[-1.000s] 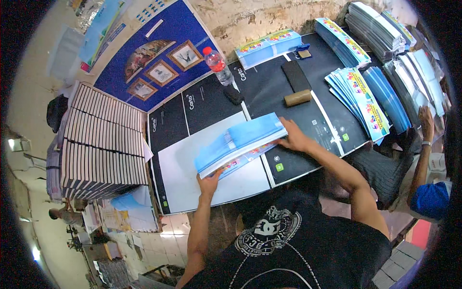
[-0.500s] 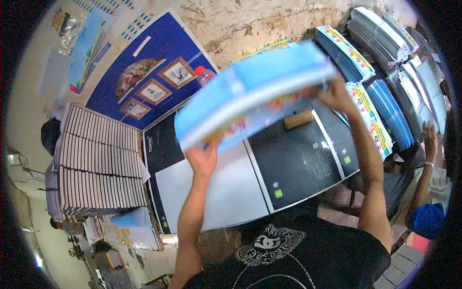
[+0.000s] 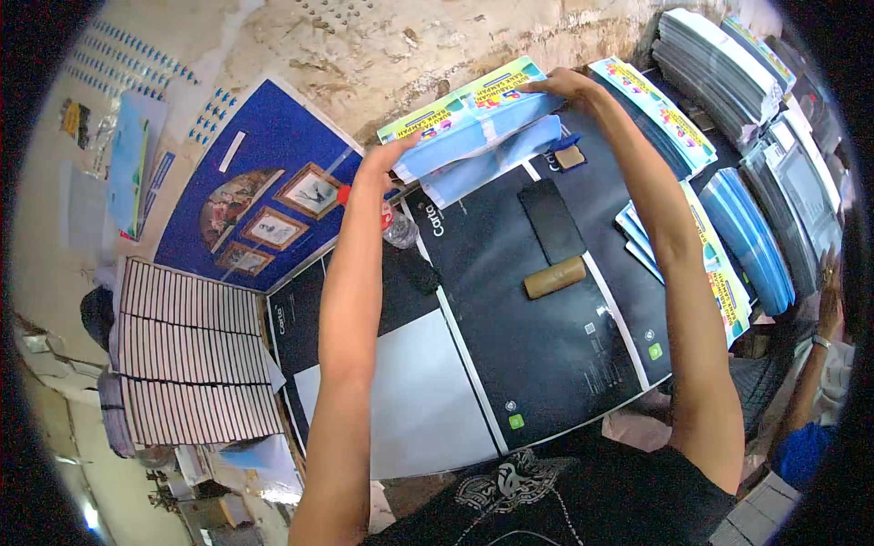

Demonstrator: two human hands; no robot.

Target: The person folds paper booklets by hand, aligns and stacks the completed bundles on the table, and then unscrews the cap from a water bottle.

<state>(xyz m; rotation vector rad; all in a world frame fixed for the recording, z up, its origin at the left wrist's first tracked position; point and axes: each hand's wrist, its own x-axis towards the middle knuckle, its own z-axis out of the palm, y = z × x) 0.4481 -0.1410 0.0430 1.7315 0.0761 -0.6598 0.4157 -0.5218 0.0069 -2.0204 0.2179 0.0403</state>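
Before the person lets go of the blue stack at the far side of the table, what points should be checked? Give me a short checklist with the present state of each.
1. Both hands on the blue stack: ok. The left hand holds its left end, the right hand its right end.
2. Stack fully resting on the pile below: cannot tell; the underside is hidden.
3. Sheets aligned: not ok; lower sheets stick out toward the person.
4. Plastic bottle beside the left hand: ok, apart from the stack.
5. Brown roll and black flat object clear of the stack: ok, both lie nearer the person.
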